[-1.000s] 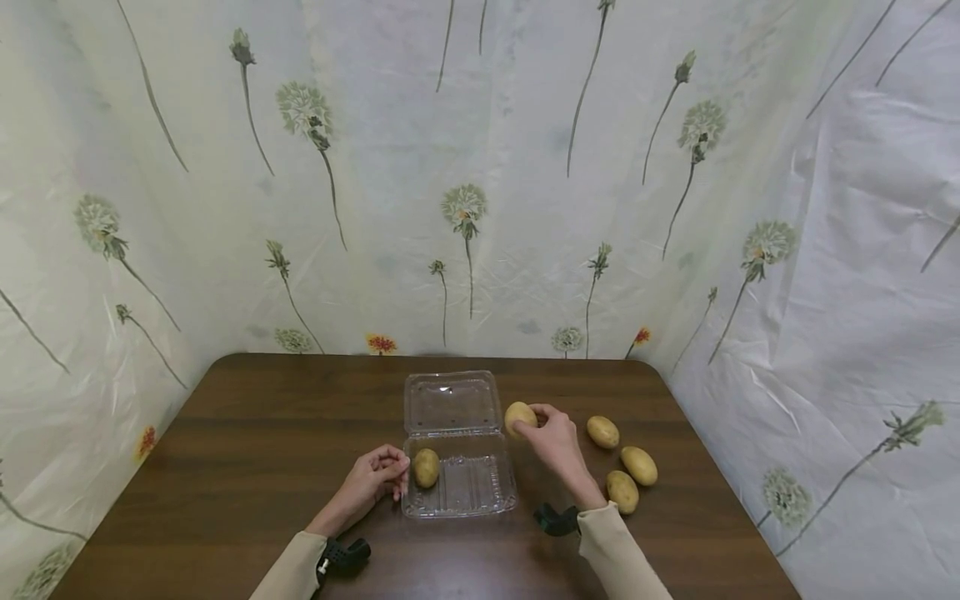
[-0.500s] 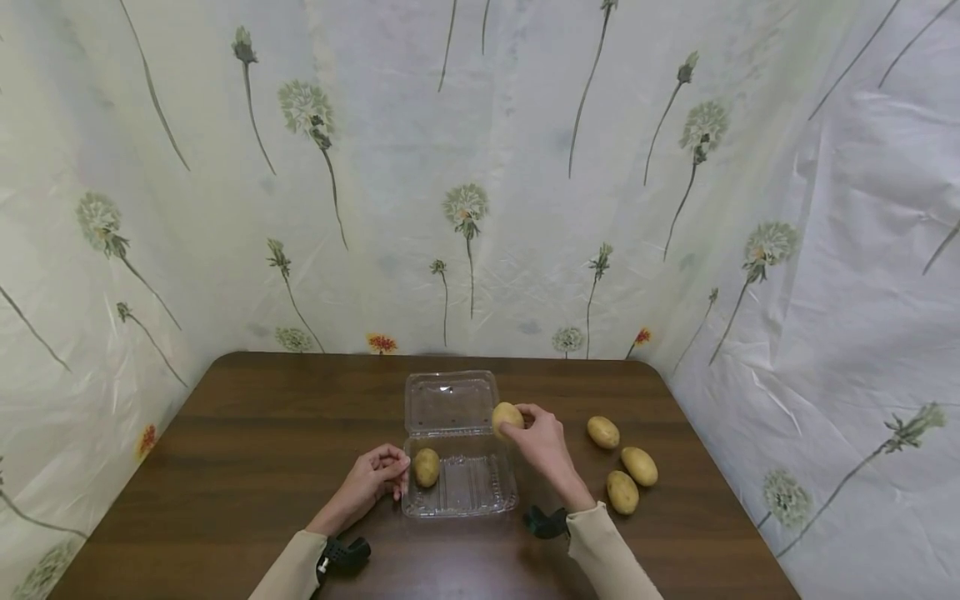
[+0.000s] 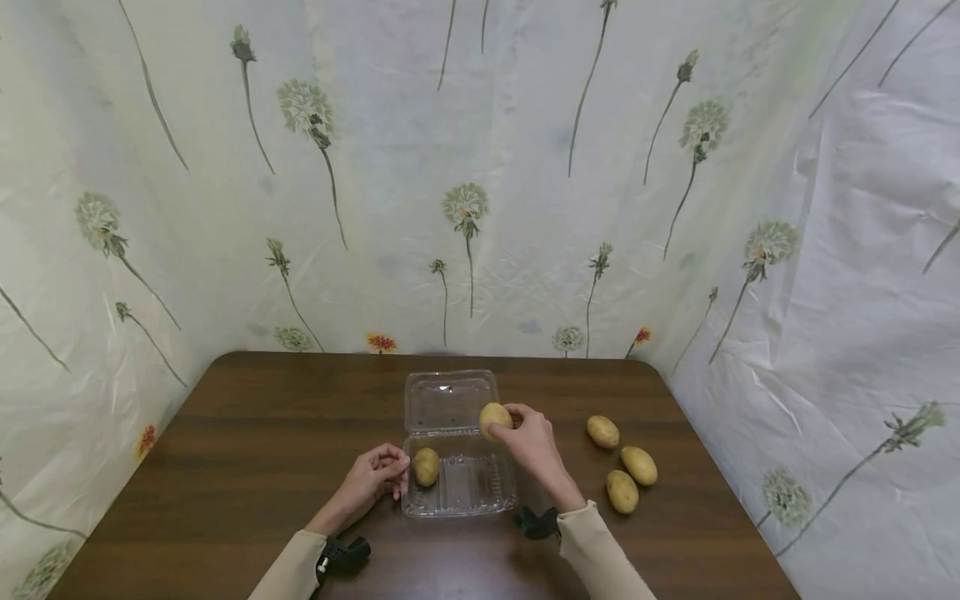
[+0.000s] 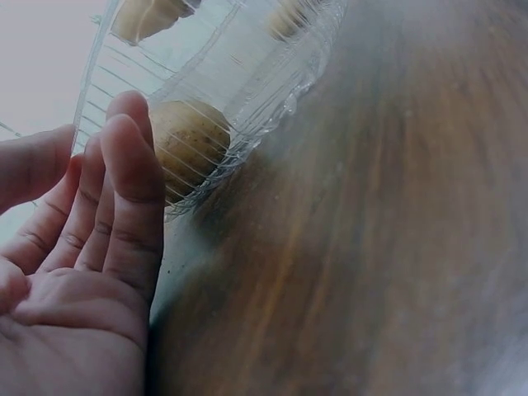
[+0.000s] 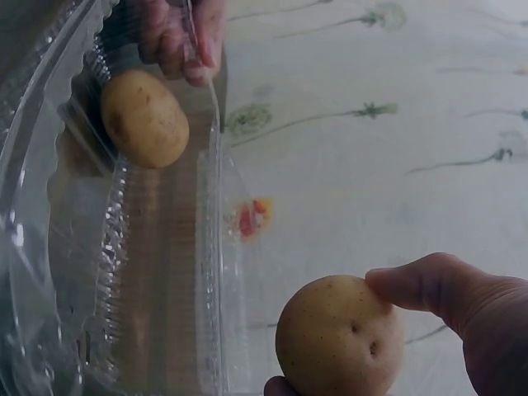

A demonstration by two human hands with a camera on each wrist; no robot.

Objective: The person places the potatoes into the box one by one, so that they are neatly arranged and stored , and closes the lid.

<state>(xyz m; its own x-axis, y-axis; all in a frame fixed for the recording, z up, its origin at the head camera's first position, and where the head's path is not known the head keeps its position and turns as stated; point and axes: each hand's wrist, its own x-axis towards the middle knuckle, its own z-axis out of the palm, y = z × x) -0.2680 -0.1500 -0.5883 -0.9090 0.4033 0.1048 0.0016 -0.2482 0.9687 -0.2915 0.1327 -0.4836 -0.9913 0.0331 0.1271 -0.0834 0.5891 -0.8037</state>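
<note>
My right hand [image 3: 534, 442] grips a potato [image 3: 495, 420] between thumb and fingers, above the right side of a clear plastic clamshell container [image 3: 480, 510]. In the right wrist view this held potato [image 5: 338, 338] shows small dark eyes, with the thumb on its upper side. My left hand [image 3: 372, 477] pinches the container's left rim; in the left wrist view the thumb and fingers [image 4: 136, 165] lie on either side of that edge. Inside the container, near its left wall, rests another potato [image 3: 427, 467]. The container's lid [image 3: 450, 402] lies folded back, away from me.
Three potatoes lie on the brown wooden table [image 3: 300, 417] to the right: one farther back [image 3: 603, 432], a second potato [image 3: 639, 466] and a nearer potato [image 3: 622, 492] close together. A flower-patterned curtain [image 3: 525, 250] surrounds the table's back and sides.
My right hand has moved left with its potato, from beside the container to over its right part. The left hand, container and other potatoes have stayed in place.
</note>
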